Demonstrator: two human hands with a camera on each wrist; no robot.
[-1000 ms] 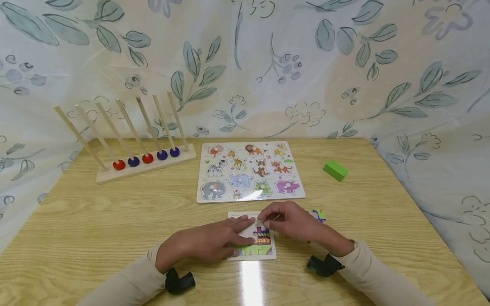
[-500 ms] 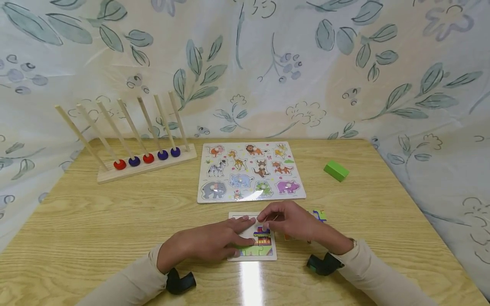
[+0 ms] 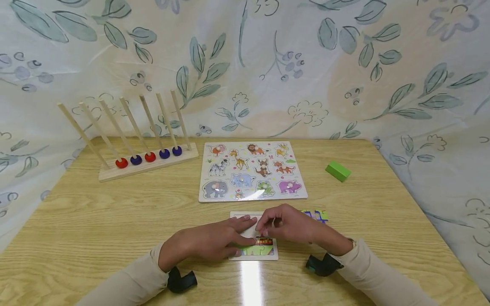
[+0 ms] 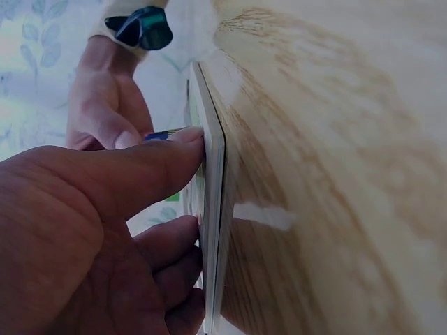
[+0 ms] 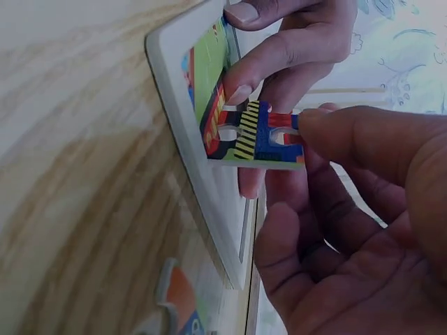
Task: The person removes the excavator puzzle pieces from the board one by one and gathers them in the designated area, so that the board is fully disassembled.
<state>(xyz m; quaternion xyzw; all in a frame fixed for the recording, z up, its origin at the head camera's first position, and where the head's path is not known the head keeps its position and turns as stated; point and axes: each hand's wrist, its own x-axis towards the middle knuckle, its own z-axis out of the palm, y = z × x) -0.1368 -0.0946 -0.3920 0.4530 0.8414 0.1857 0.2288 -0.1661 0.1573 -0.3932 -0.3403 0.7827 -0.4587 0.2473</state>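
Note:
A small puzzle tray (image 3: 272, 257) with a pale rim lies on the table, its near part filled with green and red picture pieces. Thumb and fingers of my right hand (image 3: 291, 223) pinch a puzzle piece (image 5: 269, 139) with blue, red and yellow-black stripes. In the right wrist view that piece stands tilted up from the tray, its lower edge at the red piece. My left hand (image 3: 206, 241) rests on the tray with fingers spread, its thumb near the rim in the left wrist view. The fingers hide the tray's left side.
Loose puzzle pieces (image 3: 318, 215) lie right of the tray, partly behind the right hand. Behind it sits an animal peg board (image 3: 252, 174). A wooden rod stand (image 3: 149, 161) with red and blue beads is at back left, a green block (image 3: 338, 171) at right.
The right fingertips have drawn slightly down toward me, and the striped piece has tipped up from lying flatter. The left hand stays in place on the tray. The head view has shifted slightly.

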